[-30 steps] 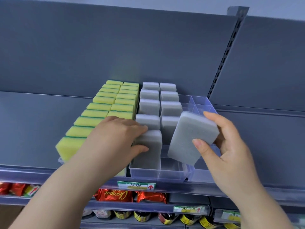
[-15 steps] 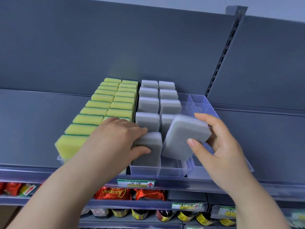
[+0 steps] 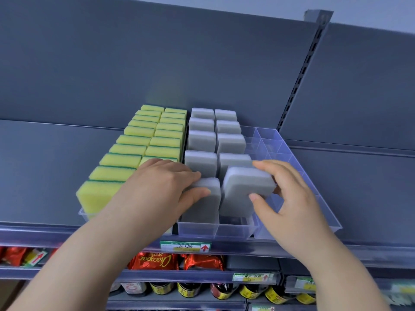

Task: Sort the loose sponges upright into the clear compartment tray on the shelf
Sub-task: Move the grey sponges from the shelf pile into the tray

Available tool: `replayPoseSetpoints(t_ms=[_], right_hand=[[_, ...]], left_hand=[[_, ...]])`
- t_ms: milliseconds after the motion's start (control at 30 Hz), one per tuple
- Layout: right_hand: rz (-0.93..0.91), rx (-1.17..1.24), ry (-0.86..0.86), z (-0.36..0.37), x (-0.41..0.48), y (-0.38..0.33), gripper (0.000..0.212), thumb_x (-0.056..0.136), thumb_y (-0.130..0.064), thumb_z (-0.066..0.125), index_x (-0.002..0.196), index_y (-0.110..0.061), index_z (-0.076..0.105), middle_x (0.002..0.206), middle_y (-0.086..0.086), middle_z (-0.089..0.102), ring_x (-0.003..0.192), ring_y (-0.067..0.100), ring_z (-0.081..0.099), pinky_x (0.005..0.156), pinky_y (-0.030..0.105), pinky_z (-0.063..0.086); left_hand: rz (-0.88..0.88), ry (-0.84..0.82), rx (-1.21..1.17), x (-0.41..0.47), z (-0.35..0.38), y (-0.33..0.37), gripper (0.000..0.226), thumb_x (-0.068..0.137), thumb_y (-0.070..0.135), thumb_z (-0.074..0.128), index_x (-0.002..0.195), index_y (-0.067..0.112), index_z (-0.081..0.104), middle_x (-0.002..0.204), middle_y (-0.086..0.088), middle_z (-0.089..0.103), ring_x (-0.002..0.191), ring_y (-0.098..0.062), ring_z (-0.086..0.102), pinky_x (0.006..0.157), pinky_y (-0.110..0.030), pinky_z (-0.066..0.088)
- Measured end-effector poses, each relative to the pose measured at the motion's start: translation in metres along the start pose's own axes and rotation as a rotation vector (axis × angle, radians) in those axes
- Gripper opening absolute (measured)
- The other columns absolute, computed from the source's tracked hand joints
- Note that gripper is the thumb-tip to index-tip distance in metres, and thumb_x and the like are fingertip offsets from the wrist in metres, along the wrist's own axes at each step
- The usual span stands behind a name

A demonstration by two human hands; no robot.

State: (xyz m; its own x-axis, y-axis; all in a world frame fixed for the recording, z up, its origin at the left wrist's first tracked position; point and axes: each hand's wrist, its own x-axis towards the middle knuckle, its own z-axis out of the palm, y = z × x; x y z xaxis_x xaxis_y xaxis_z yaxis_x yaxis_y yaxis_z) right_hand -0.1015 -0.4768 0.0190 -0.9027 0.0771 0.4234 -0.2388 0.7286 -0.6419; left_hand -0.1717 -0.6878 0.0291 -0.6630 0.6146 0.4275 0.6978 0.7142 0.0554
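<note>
The left hand (image 3: 161, 187) hides most of a yellow-and-green rectangular sponge (image 3: 147, 159) in the second column and a top corner of the upright grey foam sponge (image 3: 206, 205) it grips. The right hand (image 3: 289, 198) has fingers out of sight behind the tilted grey foam sponge (image 3: 242, 187) it pinches. The left forearm (image 3: 78, 265) and right forearm (image 3: 341, 277) run off the bottom edge, and the writing on the green-and-yellow paper shelf label (image 3: 185, 246) is too small to read.
</note>
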Motion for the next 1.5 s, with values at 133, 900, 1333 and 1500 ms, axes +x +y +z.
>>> replayPoseSetpoints(t_ms=[133,900,1333,1500], right_hand=[[0.025,-0.081,-0.103,0.008,-0.004,0.004,0.048,0.087,-0.016,0.059,0.116,-0.049,0.039,0.117,-0.038,0.034,0.109,-0.027,0.027,0.088,-0.006,0.021],[-0.035,-0.254,-0.183,-0.006,0.003,-0.005,0.052,0.087,-0.039,0.053,0.135,-0.045,0.031,0.122,-0.049,0.017,0.114,-0.029,0.016,0.088,-0.004,0.023],[-0.028,-0.391,-0.071,-0.101,-0.082,0.025,0.053,0.088,-0.033,0.054,0.138,-0.032,0.037,0.137,-0.027,0.031,0.128,-0.010,0.019,0.094,-0.007,0.006],[0.157,-0.411,-0.033,-0.173,-0.184,0.060,0.050,0.088,-0.035,0.054,0.137,-0.031,0.041,0.139,-0.022,0.035,0.130,-0.004,0.029,0.104,0.010,0.021]], left_hand=[[0.002,0.004,-0.032,0.001,0.000,0.000,0.047,0.088,0.045,0.037,0.095,0.016,0.074,0.087,0.003,0.071,0.079,-0.022,0.067,0.079,-0.034,0.050],[0.025,0.063,-0.015,0.014,-0.010,0.016,0.044,0.085,0.048,0.040,0.099,0.020,0.072,0.087,0.004,0.069,0.077,-0.022,0.064,0.071,-0.031,0.050],[0.180,0.103,-0.060,0.017,0.010,0.156,0.046,0.083,0.042,0.043,0.114,0.015,0.065,0.100,0.000,0.068,0.089,-0.023,0.064,0.071,-0.033,0.054],[0.254,0.019,-0.157,-0.001,0.038,0.263,0.045,0.082,0.043,0.044,0.113,0.019,0.066,0.100,0.004,0.068,0.090,-0.021,0.065,0.072,-0.031,0.053]])
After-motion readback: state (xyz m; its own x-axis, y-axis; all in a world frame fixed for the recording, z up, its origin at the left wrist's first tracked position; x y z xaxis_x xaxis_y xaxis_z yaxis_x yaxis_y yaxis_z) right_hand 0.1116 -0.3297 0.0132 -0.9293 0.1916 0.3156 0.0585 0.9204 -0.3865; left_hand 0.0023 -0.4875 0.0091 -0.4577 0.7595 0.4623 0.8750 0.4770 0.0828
